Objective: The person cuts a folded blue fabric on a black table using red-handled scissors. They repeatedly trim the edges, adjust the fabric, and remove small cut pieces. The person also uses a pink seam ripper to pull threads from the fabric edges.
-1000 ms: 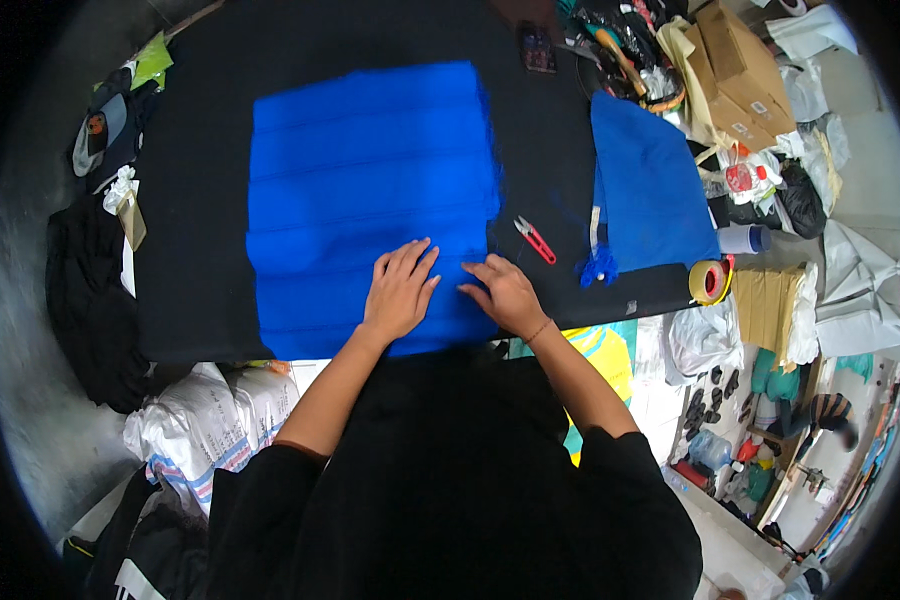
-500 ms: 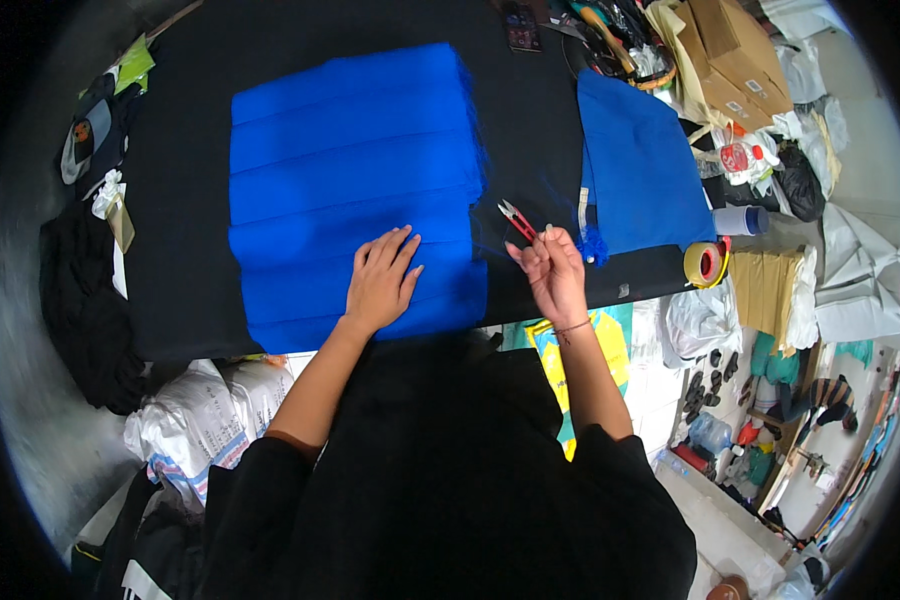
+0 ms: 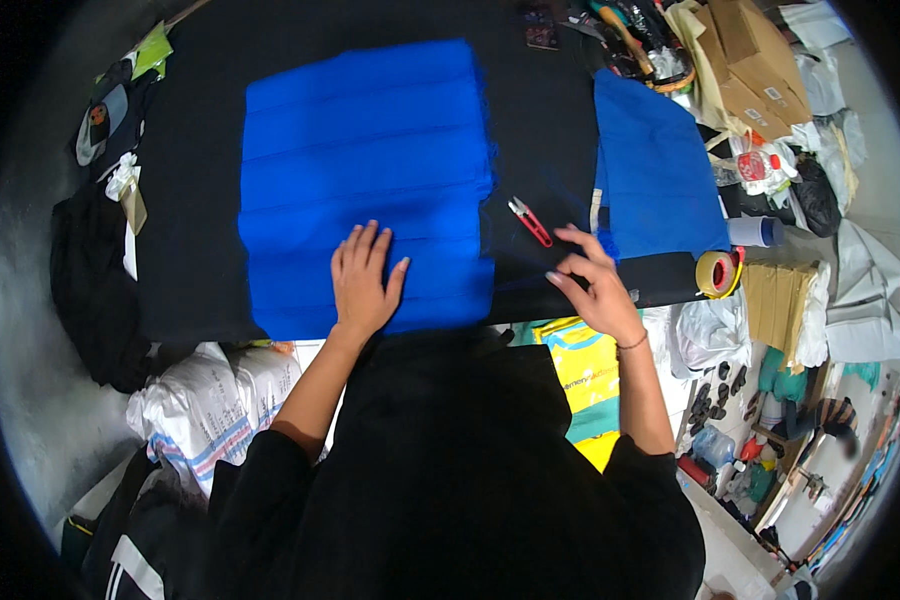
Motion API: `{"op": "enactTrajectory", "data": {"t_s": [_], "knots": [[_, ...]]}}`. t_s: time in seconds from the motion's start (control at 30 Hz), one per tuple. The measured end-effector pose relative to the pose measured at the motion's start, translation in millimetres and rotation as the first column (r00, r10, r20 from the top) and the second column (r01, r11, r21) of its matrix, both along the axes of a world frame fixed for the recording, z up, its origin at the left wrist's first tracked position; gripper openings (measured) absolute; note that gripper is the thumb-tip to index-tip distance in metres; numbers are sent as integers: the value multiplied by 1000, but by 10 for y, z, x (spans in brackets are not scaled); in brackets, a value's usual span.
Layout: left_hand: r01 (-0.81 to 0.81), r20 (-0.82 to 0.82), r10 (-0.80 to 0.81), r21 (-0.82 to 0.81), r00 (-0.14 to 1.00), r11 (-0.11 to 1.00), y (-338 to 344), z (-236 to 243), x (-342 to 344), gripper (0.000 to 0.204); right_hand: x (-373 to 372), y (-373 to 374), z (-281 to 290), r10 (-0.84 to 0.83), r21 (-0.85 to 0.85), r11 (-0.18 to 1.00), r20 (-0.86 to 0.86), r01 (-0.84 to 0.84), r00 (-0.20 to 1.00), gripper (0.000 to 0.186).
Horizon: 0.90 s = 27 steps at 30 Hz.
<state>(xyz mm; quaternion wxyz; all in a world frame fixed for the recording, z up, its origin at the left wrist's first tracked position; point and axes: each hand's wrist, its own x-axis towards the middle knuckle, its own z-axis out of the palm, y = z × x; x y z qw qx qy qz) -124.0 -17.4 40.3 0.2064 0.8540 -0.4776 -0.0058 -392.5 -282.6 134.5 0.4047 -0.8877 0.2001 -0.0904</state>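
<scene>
Blue fabric panels (image 3: 360,150), layered with their edges stepped and fraying threads along the right side, lie on the black-covered table (image 3: 195,200). My left hand (image 3: 365,275) rests flat on the lower part of this fabric, fingers spread. Red-handled thread snips (image 3: 531,222) lie on the black cloth to the right of the panels. Just right of the snips, my right hand (image 3: 598,290) hovers with its fingers curved and apart, nothing visible between them. Another blue fabric piece (image 3: 665,170) lies beyond it, a small tuft of blue thread at its lower left corner.
A tape roll (image 3: 715,273) sits at the table's right edge, beside a thread cone (image 3: 755,232). Cardboard boxes (image 3: 755,70) and a basket of tools (image 3: 670,75) crowd the far right. A phone (image 3: 542,25) lies at the back. White sacks (image 3: 205,410) stand below left.
My right hand has let go of the snips, which now lie on the table, and has moved right with its fingers opening. My left hand has shifted slightly left on the fabric.
</scene>
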Motion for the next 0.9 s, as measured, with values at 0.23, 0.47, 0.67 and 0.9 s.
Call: {"op": "enactTrajectory", "data": {"t_s": [0.23, 0.47, 0.67, 0.9], "knots": [[-335, 140, 312, 184, 940, 924, 500, -199, 309, 73, 120, -55, -675, -277, 749, 635, -10, 191, 961, 23], [-336, 120, 317, 197, 941, 921, 452, -212, 314, 75, -390, -567, 194, -163, -355, 934, -330, 38, 930, 21], [-447, -113, 443, -10, 889, 895, 651, -138, 555, 60, 444, -2, -45, -8, 468, 881, 168, -72, 986, 13], [-642, 160, 624, 264, 765, 720, 823, -303, 810, 81, -591, -794, -574, -547, 704, 501, -194, 504, 814, 23]]}}
